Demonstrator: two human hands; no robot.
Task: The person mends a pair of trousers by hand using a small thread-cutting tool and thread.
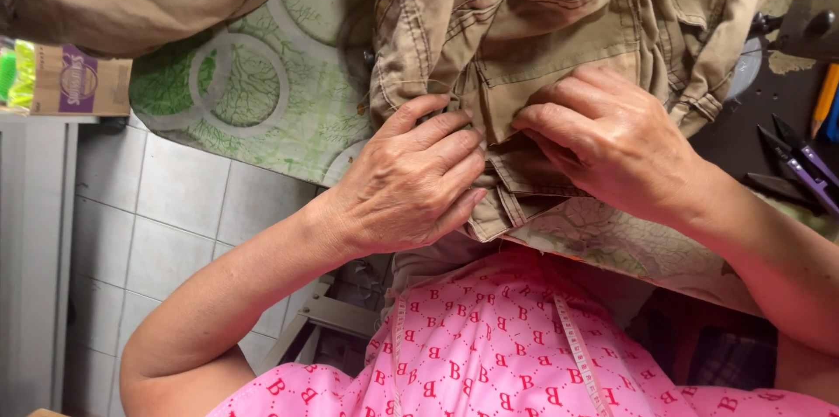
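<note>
Over green-patterned cloth (pixel 262 102), crumpled khaki garment (pixel 542 50) shows stitched seams.

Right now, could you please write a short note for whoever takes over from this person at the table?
Left hand: fingers curled, pinching a fold of the khaki garment.
Right hand: fingertips pressing the same fold beside a pocket flap.
The garment lies bunched on the green-patterned table cover; thread snips lie to the right; a measuring tape hangs over the pink top.
Done: fold gathered. Left: cannot tell.
</note>
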